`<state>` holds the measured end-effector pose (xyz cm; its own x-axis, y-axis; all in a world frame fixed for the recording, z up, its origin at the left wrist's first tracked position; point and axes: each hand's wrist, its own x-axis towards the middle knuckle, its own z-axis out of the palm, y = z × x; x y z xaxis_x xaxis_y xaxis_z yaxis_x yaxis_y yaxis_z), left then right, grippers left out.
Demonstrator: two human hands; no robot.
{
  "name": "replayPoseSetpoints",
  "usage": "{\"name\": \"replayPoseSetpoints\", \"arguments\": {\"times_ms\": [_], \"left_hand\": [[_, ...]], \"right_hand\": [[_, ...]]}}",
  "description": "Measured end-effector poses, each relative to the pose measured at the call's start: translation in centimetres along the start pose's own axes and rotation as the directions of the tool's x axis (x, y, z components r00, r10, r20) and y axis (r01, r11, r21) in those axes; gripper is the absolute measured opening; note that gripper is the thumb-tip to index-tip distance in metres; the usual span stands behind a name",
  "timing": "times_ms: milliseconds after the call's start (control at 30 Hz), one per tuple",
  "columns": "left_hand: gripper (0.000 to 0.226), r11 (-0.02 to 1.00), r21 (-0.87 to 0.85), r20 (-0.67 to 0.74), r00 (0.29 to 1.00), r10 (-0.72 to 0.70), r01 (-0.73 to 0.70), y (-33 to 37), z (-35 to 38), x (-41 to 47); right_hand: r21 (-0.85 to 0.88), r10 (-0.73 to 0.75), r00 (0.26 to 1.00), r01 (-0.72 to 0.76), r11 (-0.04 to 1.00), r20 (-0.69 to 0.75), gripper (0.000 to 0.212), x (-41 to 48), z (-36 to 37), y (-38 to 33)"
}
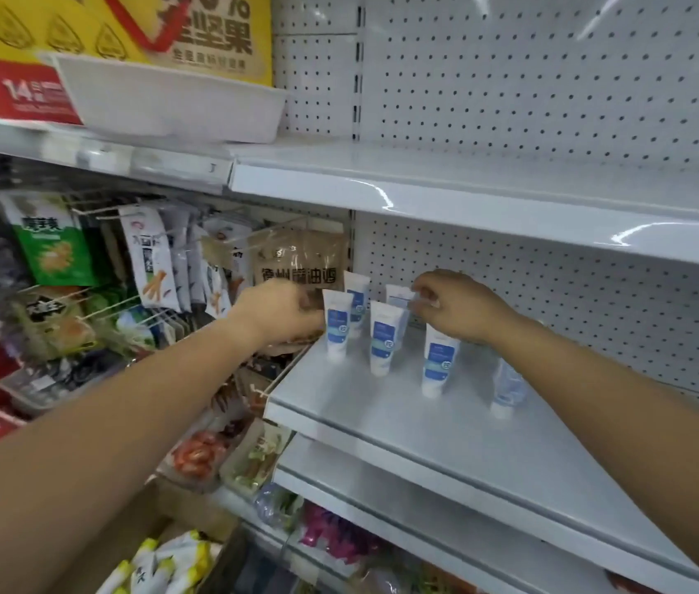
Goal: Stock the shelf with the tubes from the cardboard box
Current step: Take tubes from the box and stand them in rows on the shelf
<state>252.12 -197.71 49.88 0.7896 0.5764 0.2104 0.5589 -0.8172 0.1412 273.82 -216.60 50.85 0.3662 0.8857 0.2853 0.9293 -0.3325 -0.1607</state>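
Right hand: fingertips pinch the flat crimped top of a white, blue-labelled plastic tube at the back of the grey metal shelf.
Left hand: curled against the shelf's leftmost tube; grip unclear.
Handling: probably light, squashy and tippy standing on caps; hold by the crimp.

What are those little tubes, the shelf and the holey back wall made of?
The tubes look like soft matte white plastic, with blue labels printed on. The shelf seems to be painted sheet metal: smooth, thin-edged, softly shiny. The back panel is probably the same metal, punched with regular holes.
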Motion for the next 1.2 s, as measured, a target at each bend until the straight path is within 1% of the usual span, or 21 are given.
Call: {"name": "replayPoseSetpoints", "arguments": {"times_ms": [100, 233, 333, 433, 533, 600, 633, 700, 767, 867, 1000, 1100, 1200], "left_hand": [[0.051, 0.992, 0.015, -0.013, 0.992, -0.124, 0.124, -3.8, -0.8, -3.2], [0.056, 0.960, 0.071, 0.001, 0.962, -0.273, 0.272, -8.9, -1.5, -8.0], [0.054, 0.923, 0.084, 0.005, 0.926, -0.378, 0.377, -12.8, -1.5, -11.6], [0.047, 0.894, 0.060, 0.019, 0.895, -0.446, 0.445, -16.4, -0.9, -14.5], [0.053, 0.858, 0.085, 0.018, 0.860, -0.510, 0.507, -20.2, 0.3, -17.3], [0.055, 0.842, 0.087, 0.033, 0.844, -0.536, 0.532, -23.1, 1.8, -19.1], [0.051, 0.834, 0.085, 0.040, 0.835, -0.549, 0.545, -24.5, 2.4, -19.9], [0.052, 0.813, 0.090, 0.040, 0.813, -0.581, 0.576, -27.1, 4.0, -21.3], [0.047, 0.793, 0.079, 0.055, 0.791, -0.609, 0.605, -29.6, 5.8, -22.7], [0.041, 0.768, 0.061, 0.129, 0.758, -0.640, 0.638, -33.2, 9.1, -24.6], [0.046, 0.752, 0.070, 0.181, 0.733, -0.656, 0.656, -36.7, 14.0, -26.9], [0.045, 0.731, 0.050, 0.219, 0.707, -0.672, 0.680, -37.9, 17.6, -28.5], [0.054, 0.690, 0.039, 0.279, 0.655, -0.702, 0.723, -38.6, 20.9, -29.8]], "right_hand": [[0.056, -0.122, 0.992, 0.121, 0.991, 0.018, 0.038, 2.6, 2.0, -3.9], [0.111, -0.265, 0.963, 0.259, 0.960, 0.049, 0.035, 5.2, 5.1, -10.4], [0.157, -0.387, 0.916, 0.369, 0.916, 0.106, 0.036, 6.5, 8.2, -15.7], [0.169, -0.468, 0.869, 0.443, 0.880, 0.158, 0.037, 7.5, 11.3, -20.4], [0.180, -0.527, 0.814, 0.496, 0.850, 0.244, 0.039, 8.9, 15.0, -25.1], [0.198, -0.557, 0.779, 0.521, 0.830, 0.288, 0.042, 9.5, 17.5, -28.4], [0.203, -0.566, 0.764, 0.529, 0.824, 0.309, 0.043, 9.7, 18.9, -30.0], [0.211, -0.580, 0.742, 0.541, 0.814, 0.336, 0.045, 9.9, 21.5, -32.4], [0.231, -0.597, 0.719, 0.551, 0.802, 0.355, 0.045, 10.1, 24.4, -34.8], [0.287, -0.598, 0.668, 0.527, 0.800, 0.442, 0.044, 10.0, 29.5, -37.8], [0.337, -0.599, 0.637, 0.497, 0.800, 0.484, 0.044, 9.0, 35.8, -39.8], [0.359, -0.625, 0.586, 0.514, 0.779, 0.516, 0.040, 8.5, 39.6, -40.4], [0.380, -0.631, 0.542, 0.510, 0.772, 0.554, 0.040, 8.1, 43.3, -40.5]]}}
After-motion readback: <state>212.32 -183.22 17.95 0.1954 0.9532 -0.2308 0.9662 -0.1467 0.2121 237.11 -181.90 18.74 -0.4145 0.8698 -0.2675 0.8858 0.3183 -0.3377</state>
